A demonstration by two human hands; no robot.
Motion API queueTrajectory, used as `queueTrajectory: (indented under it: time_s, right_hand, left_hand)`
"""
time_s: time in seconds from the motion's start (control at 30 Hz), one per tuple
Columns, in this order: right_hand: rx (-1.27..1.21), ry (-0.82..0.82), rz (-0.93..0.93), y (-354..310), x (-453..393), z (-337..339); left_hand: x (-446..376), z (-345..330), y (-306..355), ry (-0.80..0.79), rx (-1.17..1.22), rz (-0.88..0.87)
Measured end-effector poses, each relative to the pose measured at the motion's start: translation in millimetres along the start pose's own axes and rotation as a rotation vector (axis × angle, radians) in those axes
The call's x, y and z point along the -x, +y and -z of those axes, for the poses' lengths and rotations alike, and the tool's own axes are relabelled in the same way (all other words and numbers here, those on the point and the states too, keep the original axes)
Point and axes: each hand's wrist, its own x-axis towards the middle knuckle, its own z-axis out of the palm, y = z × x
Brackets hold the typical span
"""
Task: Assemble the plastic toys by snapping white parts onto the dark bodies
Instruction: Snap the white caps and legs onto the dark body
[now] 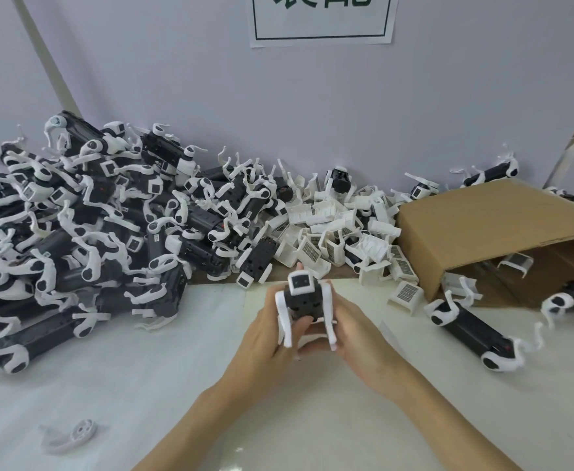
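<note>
Where the two hands meet at the middle of the pale surface [142,385], their fingers hide the lower part of a dark toy body [301,299]. The left hand [266,329] and the right hand [355,329] both curl round it, holding it above the surface, white legs hanging at each side. A heap of finished toys [74,226] fills the left. Loose white parts [343,232] lie behind, beside a tipped cardboard box [489,229] whose inside is shadowed. A wall sign [321,18] is cut off at the top.
</note>
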Motion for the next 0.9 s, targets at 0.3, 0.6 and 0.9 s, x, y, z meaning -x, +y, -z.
queueTrajectory:
  time_s: [0.3, 0.6, 0.9]
  right_hand:
    - [0.120, 0.342, 0.028, 12, -2, 7]
    - [0.144, 0.380, 0.180, 17, -6, 1]
    - [0.203, 0.458, 0.201, 7, -3, 6]
  left_hand:
    - [1, 4, 18, -0.119, 0.347, 0.081]
    - [-3, -7, 24, 0.138, 0.585, 0.273]
    - [-9, 1, 15, 0.195, 0.478, 0.389]
